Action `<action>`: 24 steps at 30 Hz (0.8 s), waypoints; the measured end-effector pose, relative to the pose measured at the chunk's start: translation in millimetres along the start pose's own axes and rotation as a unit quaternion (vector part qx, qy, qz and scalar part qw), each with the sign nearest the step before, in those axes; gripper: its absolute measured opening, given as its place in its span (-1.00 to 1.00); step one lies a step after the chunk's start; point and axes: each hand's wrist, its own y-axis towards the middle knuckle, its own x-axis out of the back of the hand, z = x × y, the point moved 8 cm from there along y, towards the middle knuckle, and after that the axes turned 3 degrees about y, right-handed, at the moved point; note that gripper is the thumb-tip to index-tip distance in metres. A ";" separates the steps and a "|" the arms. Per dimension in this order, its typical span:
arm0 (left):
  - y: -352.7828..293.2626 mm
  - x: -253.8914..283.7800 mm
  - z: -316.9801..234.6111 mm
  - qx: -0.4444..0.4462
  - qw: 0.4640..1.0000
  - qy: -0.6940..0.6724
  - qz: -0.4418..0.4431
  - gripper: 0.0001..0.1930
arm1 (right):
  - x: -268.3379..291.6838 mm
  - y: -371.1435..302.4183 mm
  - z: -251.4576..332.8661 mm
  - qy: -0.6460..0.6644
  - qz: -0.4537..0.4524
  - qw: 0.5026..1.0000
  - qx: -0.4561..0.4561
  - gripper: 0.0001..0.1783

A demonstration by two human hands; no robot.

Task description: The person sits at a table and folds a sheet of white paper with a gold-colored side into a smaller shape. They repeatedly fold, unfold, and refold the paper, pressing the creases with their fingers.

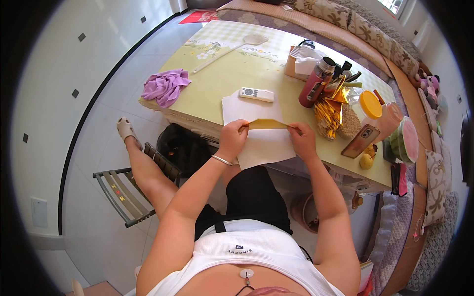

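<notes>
Between my two hands a yellow paper stretches as a narrow folded strip, slightly arched. The fingers of my left hand pinch its left end, and those of my right hand pinch its right end. Below it a white sheet hangs a little over the near table edge. Just beyond, a white remote control lies across a second part of white paper. To the right of my right hand stands a bundle of gold foil strips.
The table carries a purple cloth, a fly swatter, a red thermos, a yellow-lidded jar, a phone and a cut watermelon. A folding stool and a bin stand below.
</notes>
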 end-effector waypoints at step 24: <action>-46.0 48.3 43.8 0.277 0.853 -0.426 -0.121 -0.69 | -27.0 -57.1 85.1 0.231 -0.075 0.970 0.012 -0.89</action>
